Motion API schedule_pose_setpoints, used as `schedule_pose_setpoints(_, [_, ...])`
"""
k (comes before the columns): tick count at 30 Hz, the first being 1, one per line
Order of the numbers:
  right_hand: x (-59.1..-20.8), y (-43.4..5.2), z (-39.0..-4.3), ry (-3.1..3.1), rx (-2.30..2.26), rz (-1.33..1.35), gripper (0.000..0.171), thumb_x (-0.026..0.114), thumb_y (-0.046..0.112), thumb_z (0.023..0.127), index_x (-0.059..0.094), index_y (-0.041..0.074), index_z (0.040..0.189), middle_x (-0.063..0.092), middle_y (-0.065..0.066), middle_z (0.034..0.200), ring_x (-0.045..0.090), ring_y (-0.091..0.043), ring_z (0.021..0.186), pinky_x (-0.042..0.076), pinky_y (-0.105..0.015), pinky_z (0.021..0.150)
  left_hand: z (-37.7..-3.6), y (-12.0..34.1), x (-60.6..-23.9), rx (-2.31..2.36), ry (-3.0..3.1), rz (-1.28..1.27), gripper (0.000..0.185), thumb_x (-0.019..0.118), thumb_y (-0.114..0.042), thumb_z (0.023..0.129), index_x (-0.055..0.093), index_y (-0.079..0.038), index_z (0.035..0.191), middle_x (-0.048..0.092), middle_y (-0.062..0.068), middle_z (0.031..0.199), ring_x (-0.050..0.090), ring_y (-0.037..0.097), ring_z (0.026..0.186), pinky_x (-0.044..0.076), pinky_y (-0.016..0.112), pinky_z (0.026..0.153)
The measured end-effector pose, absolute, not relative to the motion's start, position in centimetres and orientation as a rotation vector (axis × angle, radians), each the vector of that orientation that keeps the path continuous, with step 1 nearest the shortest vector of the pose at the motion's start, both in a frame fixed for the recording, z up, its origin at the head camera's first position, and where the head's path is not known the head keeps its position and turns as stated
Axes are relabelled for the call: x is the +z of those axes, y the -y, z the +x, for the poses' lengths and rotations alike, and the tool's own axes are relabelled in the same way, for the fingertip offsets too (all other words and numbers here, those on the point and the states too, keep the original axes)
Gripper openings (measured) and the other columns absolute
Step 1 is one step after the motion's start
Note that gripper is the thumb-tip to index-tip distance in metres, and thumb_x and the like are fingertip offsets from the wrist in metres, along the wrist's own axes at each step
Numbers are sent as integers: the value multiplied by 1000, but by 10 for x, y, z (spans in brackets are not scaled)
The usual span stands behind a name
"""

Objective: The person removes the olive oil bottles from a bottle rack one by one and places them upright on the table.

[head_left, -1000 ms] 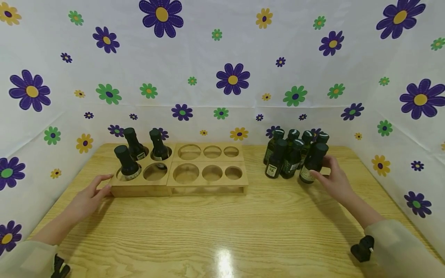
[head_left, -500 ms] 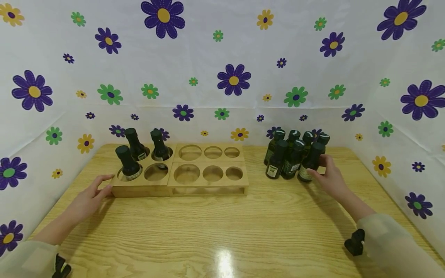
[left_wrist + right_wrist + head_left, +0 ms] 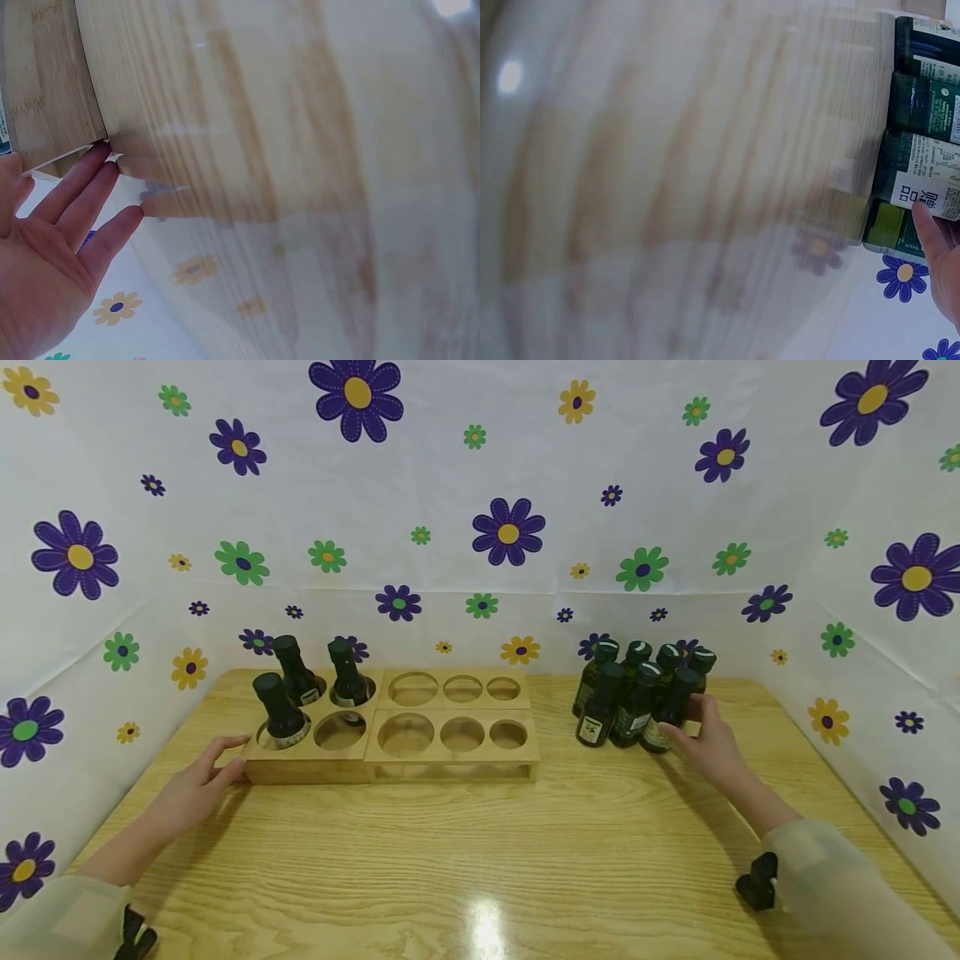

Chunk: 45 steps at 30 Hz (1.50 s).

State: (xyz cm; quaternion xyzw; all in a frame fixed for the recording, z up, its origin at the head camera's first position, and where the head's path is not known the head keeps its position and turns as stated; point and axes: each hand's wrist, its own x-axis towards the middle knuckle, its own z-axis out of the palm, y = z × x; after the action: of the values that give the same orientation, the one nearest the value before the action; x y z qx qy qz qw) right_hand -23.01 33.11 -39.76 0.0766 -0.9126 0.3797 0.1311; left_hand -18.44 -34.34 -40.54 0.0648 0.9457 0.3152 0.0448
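A pale wood-grain worktop (image 3: 480, 843) carries everything, glossy enough to throw back a lamp spot near its front edge; white sheeting printed with purple, green and yellow flowers (image 3: 507, 531) walls it on three sides. The head view alone shows the layout: a wooden rack (image 3: 390, 731) lies with its long axis across the worktop, left to right, three bottles standing in its left-end holes, and a cluster of dark bottles (image 3: 637, 697) stands well apart to the right, caps up. The left hand (image 3: 197, 785) lies flat, fingers straight and slightly apart, tips touching the rack's left end; the left wrist view shows those fingers (image 3: 90, 199) meeting the rack's lower corner. The right hand (image 3: 708, 747) grips the nearest bottle (image 3: 671, 706) of the cluster, which tilts a little, neck leaning back and right, base on the worktop; the right wrist view shows only a fingertip on its white label (image 3: 922, 187), with other labelled bottles just beside.
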Motion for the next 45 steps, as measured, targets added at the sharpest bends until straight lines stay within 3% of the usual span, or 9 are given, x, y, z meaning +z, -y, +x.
schedule_pose_setpoints(13, [-398,-329,-227,2644,1136,149,62,61,20,98,27,-14,137,41,-35,129,44,-50,118,44,-57,87,-185,344,-405,962,-2881,188,56,28,-40,107,24,-5,150,54,38,124,50,58,112,44,50,73])
schedule_pose_setpoints(16, [-399,-330,-223,2606,1137,147,62,64,20,96,29,-11,137,43,-32,129,47,-49,116,50,-34,83,-185,344,-406,960,-2881,185,56,28,-41,107,24,-5,150,54,37,123,50,57,112,44,49,73])
schedule_pose_setpoints(19, [-399,-331,-217,2568,1128,148,59,65,20,96,33,-8,136,46,-29,129,49,-46,114,42,-11,73,-185,344,-406,960,-2883,189,56,28,-41,107,24,-5,150,54,38,123,50,58,111,44,49,72])
schedule_pose_setpoints(22, [-397,-332,-209,2550,1134,152,57,64,19,96,33,-6,137,48,-25,129,48,-43,112,38,-8,73,-185,344,-406,963,-2883,196,56,28,-40,107,24,-5,150,53,38,124,50,58,111,44,50,73])
schedule_pose_setpoints(25, [-394,-330,-203,2537,1145,161,57,65,19,96,34,-6,137,48,-24,129,50,-34,109,39,-9,74,-184,344,-405,963,-2883,201,56,28,-40,107,24,-5,150,52,39,125,50,58,112,45,54,75])
schedule_pose_setpoints(31, [-389,-315,-193,2497,1188,219,51,66,10,94,37,-6,133,50,-23,125,48,3,101,41,-9,74,-183,343,-405,965,-2888,210,55,28,-39,107,24,-5,150,54,38,123,51,58,111,44,53,75])
schedule_pose_setpoints(34, [-387,-301,-192,2472,1215,287,48,66,4,92,39,-6,131,51,-23,125,49,8,99,42,-10,74,-183,343,-404,967,-2887,213,54,28,-39,107,24,-5,150,54,38,123,51,57,111,44,54,75])
schedule_pose_setpoints(37, [-384,-286,-193,2462,1251,353,47,66,2,92,40,-5,130,52,-23,125,52,1,101,43,-10,75,-183,343,-405,971,-2878,210,55,28,-39,107,24,-5,150,54,38,124,51,57,111,45,54,75])
schedule_pose_setpoints(45, [-379,-243,-201,2490,1312,487,46,67,3,92,42,-2,130,54,-20,126,55,-36,108,46,-17,79,-184,344,-406,982,-2871,211,55,28,-40,107,23,-6,151,52,39,125,51,57,112,45,52,75])
